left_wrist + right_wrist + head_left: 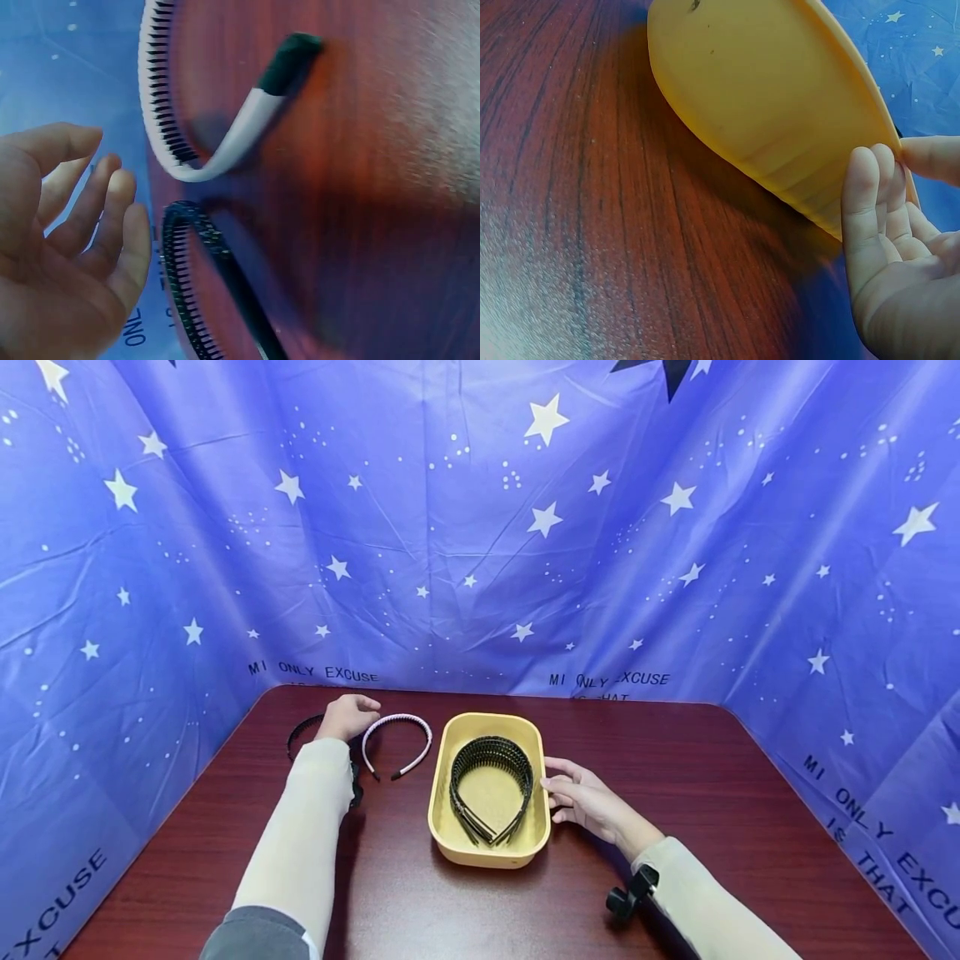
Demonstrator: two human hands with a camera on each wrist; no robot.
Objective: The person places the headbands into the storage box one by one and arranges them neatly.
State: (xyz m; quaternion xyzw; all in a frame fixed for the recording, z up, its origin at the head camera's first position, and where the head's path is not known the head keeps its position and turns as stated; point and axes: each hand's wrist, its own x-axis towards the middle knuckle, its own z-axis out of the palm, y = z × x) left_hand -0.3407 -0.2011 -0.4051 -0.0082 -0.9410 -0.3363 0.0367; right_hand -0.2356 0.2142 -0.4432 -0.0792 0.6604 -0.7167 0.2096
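Note:
My left hand (348, 718) hovers with loosely bent fingers and nothing between them. Just left of it lies a black headband (294, 739), partly hidden by that hand and forearm. A white headband (429, 740) with dark tips rests to its right; its toothed inner side shows in the left wrist view. A yellow plastic basin (442, 839) stands mid-table, holding several black headbands (459, 777) nested together. My right hand (588, 800) touches the basin's right side. In the right wrist view, its fairly straight fingers (861, 187) lie along the outer wall, with the thumb at the rim.
Everything sits on a dark red wood-grain table (645, 735). A blue curtain (480, 485) printed with stars and lettering encloses the back and both sides. A black strap device (633, 893) is worn on the right wrist.

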